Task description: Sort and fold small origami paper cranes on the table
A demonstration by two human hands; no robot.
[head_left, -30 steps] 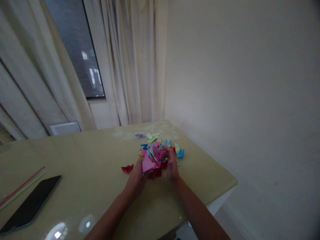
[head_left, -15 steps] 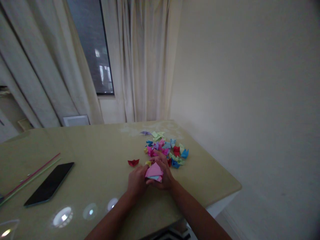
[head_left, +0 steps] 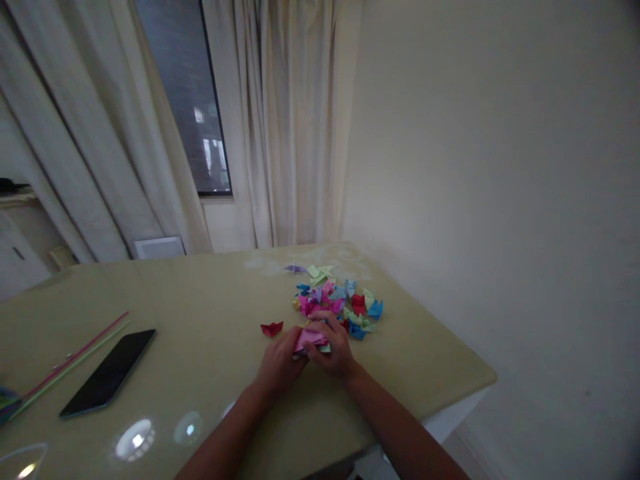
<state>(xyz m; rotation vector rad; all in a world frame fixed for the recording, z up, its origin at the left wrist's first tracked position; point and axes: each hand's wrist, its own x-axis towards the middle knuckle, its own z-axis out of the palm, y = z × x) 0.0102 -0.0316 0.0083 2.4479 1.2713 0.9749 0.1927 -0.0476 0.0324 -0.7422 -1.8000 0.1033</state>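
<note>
Between my two hands is a small bundle of folded paper [head_left: 310,339], pink on top with a pale edge under it. My left hand [head_left: 281,360] grips its left side, fingers closed. My right hand [head_left: 336,343] wraps over the right side, its thumb lying on the pink paper. Just beyond the hands spreads a heap of colourful origami pieces [head_left: 334,305] in pink, blue, red and pale green. A red origami piece [head_left: 272,329] lies apart, left of my hands. The lower layers of the bundle are hidden by my fingers.
On the table [head_left: 200,333], a black phone [head_left: 109,372] lies at the left beside a pink stick [head_left: 80,350] and a green stick [head_left: 75,363]. A clear rim [head_left: 25,457] shows at the lower left corner. The wall [head_left: 475,200] runs along the right side.
My right thumb has come over the top of the pink paper, which now looks flatter and more covered. The view has shifted slightly; the other origami pieces stay in place.
</note>
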